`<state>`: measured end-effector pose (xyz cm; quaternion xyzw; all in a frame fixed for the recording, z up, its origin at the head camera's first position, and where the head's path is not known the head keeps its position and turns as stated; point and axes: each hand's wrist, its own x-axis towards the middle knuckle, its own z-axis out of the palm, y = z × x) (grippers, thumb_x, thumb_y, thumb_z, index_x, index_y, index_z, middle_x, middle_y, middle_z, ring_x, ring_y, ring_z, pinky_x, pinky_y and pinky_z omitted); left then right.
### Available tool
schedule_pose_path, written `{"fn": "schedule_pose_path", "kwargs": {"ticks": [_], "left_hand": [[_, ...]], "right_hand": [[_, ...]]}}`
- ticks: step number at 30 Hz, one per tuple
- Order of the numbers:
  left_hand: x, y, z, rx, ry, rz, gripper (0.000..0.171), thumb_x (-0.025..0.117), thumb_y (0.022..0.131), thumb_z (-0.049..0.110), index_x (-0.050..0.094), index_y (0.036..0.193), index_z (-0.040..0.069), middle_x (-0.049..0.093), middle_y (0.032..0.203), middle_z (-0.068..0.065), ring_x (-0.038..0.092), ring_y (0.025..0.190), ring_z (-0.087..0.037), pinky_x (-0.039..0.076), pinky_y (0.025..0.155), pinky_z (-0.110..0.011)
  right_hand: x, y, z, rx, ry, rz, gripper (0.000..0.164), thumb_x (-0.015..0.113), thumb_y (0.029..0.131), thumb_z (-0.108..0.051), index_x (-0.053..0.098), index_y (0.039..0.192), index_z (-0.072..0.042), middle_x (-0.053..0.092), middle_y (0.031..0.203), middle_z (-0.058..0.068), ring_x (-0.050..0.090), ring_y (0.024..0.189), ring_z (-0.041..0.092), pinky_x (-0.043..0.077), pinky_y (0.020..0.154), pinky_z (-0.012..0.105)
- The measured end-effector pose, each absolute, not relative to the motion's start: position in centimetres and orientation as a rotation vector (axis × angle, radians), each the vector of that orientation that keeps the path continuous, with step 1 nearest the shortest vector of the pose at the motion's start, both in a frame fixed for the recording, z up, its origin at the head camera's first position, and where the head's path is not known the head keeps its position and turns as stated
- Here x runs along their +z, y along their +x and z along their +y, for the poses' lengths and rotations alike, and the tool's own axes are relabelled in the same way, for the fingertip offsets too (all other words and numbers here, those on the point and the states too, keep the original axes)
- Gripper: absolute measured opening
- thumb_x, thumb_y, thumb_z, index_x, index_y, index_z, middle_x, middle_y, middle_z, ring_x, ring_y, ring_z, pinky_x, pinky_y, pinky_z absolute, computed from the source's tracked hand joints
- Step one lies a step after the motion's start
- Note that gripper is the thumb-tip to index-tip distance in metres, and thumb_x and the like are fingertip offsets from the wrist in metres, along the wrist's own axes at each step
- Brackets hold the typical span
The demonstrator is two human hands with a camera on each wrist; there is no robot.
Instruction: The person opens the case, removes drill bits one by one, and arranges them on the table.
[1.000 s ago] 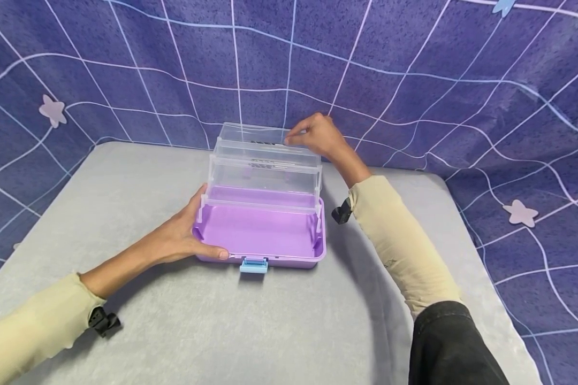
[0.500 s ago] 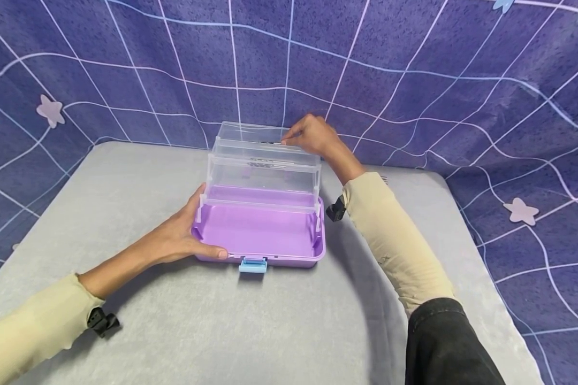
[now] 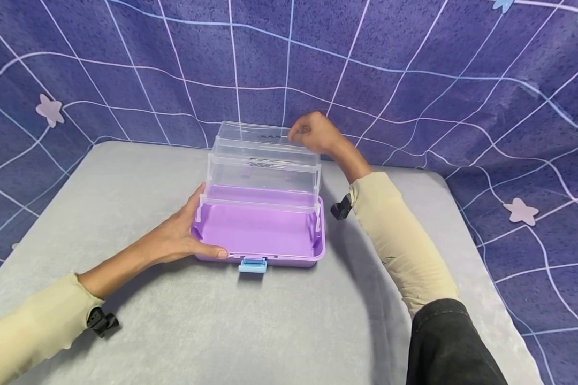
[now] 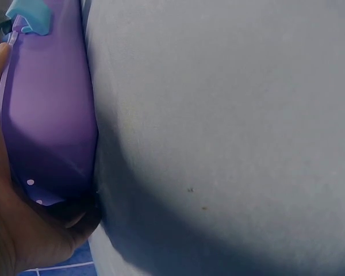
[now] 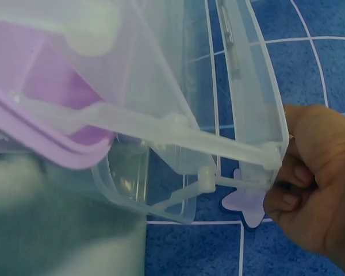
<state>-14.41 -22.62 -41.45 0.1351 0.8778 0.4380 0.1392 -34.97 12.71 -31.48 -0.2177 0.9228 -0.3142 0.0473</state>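
Observation:
A purple storage box [image 3: 260, 230] with a blue latch [image 3: 252, 264] stands with its tiered clear trays [image 3: 265, 166] raised toward the back. My left hand [image 3: 178, 232] grips its left front corner, thumb over the front rim and fingers along the side. My right hand [image 3: 318, 133] hovers at the right end of the top tray, fingers curled. Thin metal rods with dark sections [image 3: 272, 137] lie by its fingertips; I cannot tell whether it pinches them. In the right wrist view, a metal piece [image 5: 227, 26] shows inside the tray, left of the hand's curled fingers [image 5: 302, 175].
More thin rods [image 3: 272, 163] lie in the middle tray. Grey cloth [image 3: 173, 321] covers the table, and a purple-blue curtain [image 3: 366, 64] with grid lines hangs close behind the box. White hinge arms [image 5: 178, 135] join the trays.
My right hand has shifted slightly right and up, and the rods by its fingertips now show a little farther back in the top tray. My left hand and the box have stayed put.

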Motion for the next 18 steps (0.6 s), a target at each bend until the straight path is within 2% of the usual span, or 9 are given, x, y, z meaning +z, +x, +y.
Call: {"fn": "schedule_pose_path", "kwargs": {"ticks": [4,10,14,18], "left_hand": [[-41.4,-14.4,-22.6,1.282,0.393,2.525,0.167,0.109,0.073,0.045,-0.018,0.180,0.031,0.040,0.176,-0.029,0.070,0.138,-0.045,0.047,0.125,-0.071],[-41.5,-14.3,-22.6,1.274,0.392,2.533,0.166,0.108,0.073,0.046,-0.018,0.180,0.035,0.041,0.176,-0.028,0.069,0.139,-0.045,0.046,0.125,-0.072],[-41.6,-14.3,-22.6,1.252,0.386,2.548,0.166,0.108,0.073,0.048,-0.018,0.180,0.035,0.040,0.177,-0.028,0.068,0.141,-0.045,0.045,0.126,-0.073],[-41.5,-14.3,-22.6,1.234,0.380,2.560,0.167,0.108,0.072,0.049,-0.019,0.180,0.035,0.038,0.178,-0.029,0.067,0.142,-0.047,0.044,0.126,-0.073]], "right_hand": [[-31.5,-34.9,13.1,-1.048,-0.644,2.794,0.028,0.069,0.106,-0.017,0.083,0.122,0.001,0.079,0.135,0.023,0.070,0.132,0.035,0.052,0.124,0.047],[-31.5,-34.9,13.7,-1.109,-0.585,2.765,0.031,0.067,0.108,-0.023,0.080,0.128,-0.002,0.076,0.140,0.020,0.067,0.132,0.032,0.051,0.124,0.048],[-31.6,-34.7,14.1,-1.174,-0.587,2.760,0.030,0.067,0.108,-0.026,0.081,0.124,-0.004,0.077,0.129,0.015,0.067,0.114,0.022,0.056,0.109,0.039],[-31.7,-34.5,14.4,-1.231,-0.602,2.770,0.029,0.068,0.107,-0.026,0.082,0.120,-0.005,0.080,0.122,0.015,0.066,0.100,0.016,0.054,0.092,0.030]]}}
